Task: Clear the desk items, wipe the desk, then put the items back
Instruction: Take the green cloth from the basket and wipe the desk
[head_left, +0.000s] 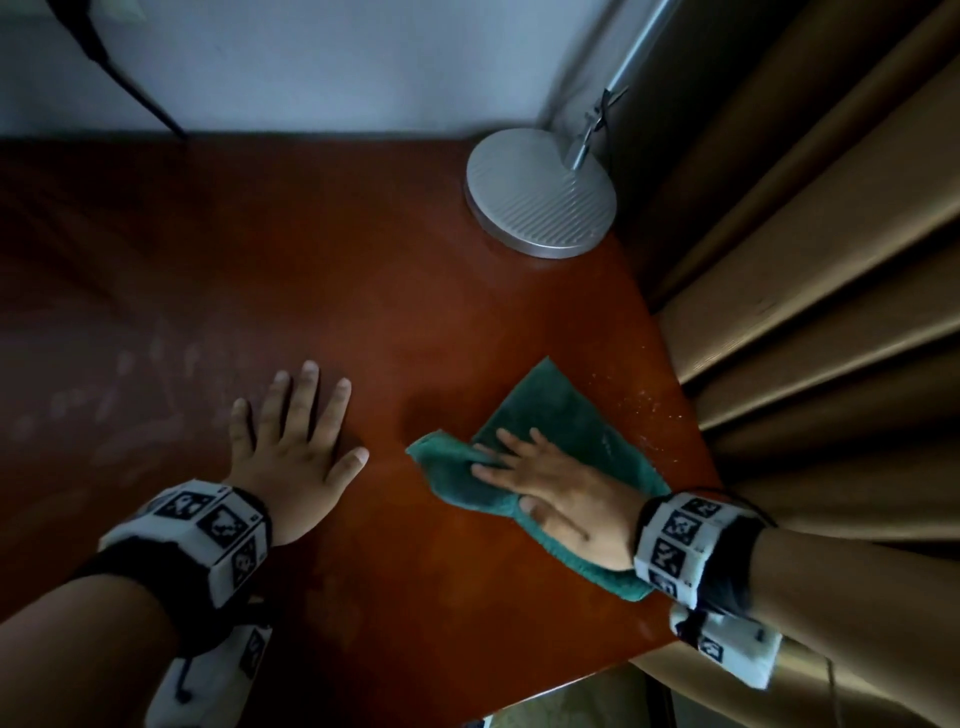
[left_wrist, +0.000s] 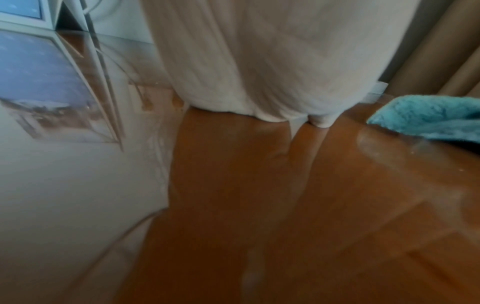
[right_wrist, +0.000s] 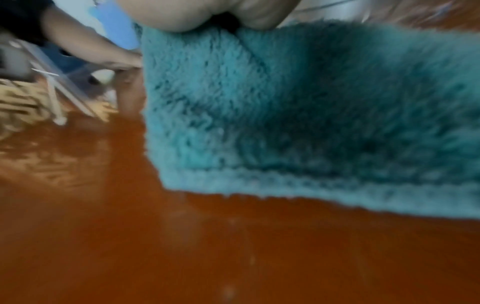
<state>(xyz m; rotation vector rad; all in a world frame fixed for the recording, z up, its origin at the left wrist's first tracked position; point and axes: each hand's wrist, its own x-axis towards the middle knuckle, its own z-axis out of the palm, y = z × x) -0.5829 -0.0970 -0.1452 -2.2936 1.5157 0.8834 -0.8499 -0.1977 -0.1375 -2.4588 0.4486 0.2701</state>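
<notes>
A teal fluffy cloth (head_left: 556, 415) lies on the reddish-brown desk (head_left: 389, 291) near its right edge. My right hand (head_left: 545, 473) presses flat on the cloth with straight, spread fingers. My left hand (head_left: 296, 431) rests flat on the bare desk left of the cloth, fingers spread, holding nothing. The left wrist view shows the palm (left_wrist: 259, 61) on the wood with the cloth (left_wrist: 428, 117) at right. In the blurred right wrist view the cloth (right_wrist: 311, 113) fills most of the picture, and the heel of my hand (right_wrist: 182, 16) sits on it.
A silver lamp base (head_left: 540, 192) with its slanted pole (head_left: 634, 52) stands at the desk's back right corner. Tan curtains (head_left: 831, 260) hang close along the right edge. Small pale crumbs (head_left: 649, 395) speckle the wood beside the cloth. A white wall runs behind.
</notes>
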